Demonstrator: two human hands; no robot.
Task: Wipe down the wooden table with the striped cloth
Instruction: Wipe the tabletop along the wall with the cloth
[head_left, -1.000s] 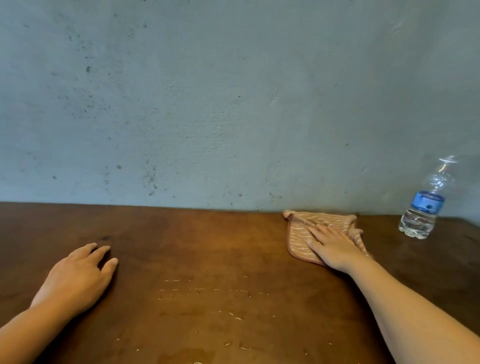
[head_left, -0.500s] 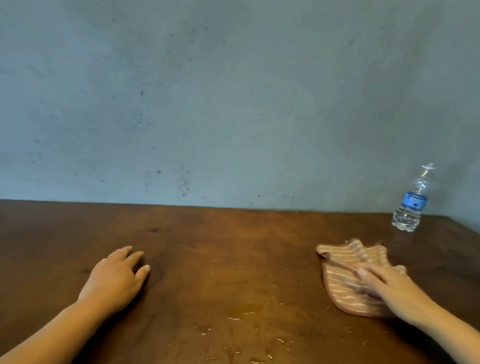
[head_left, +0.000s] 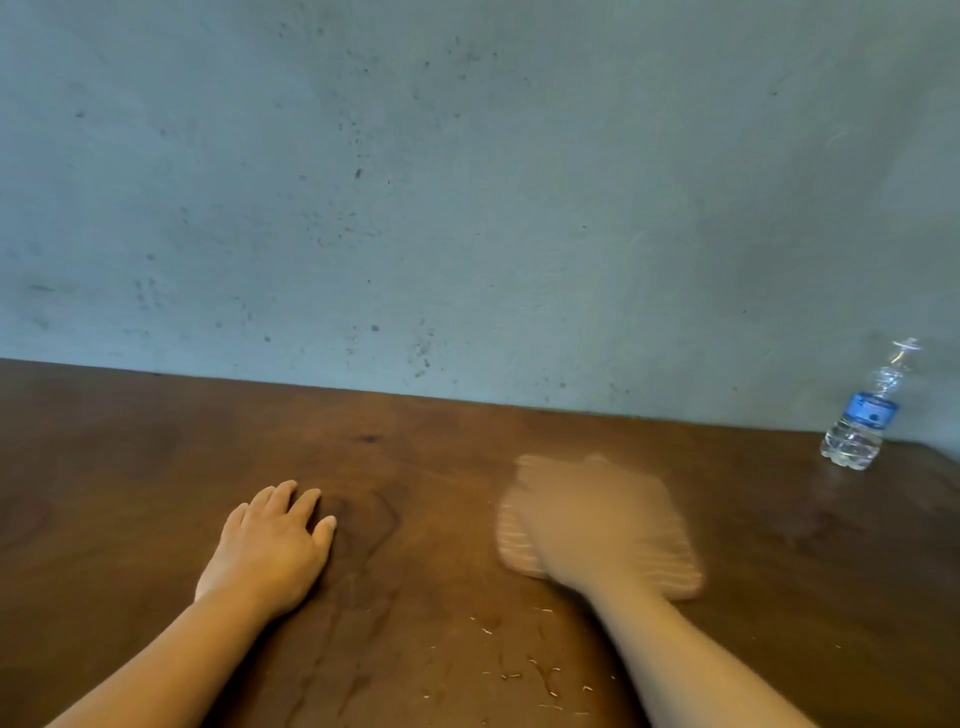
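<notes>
The wooden table (head_left: 156, 467) is dark brown and runs up to a grey-blue wall. My right hand (head_left: 582, 525) lies flat on the striped cloth (head_left: 672, 564), a pinkish-tan square with pale stripes, right of the middle. Both are smeared by motion blur, so the fingers are hard to make out. My left hand (head_left: 270, 545) rests palm down on the bare wood to the left and holds nothing. A wide gap of table separates the two hands.
A small clear water bottle (head_left: 862, 415) with a blue label stands upright at the far right, close to the wall. Small pale specks and wet drops (head_left: 519, 670) are scattered on the wood just in front of the cloth.
My right hand has slid the cloth from near the wall toward me, then to the left, away from the bottle. My left hand has stayed in place.
</notes>
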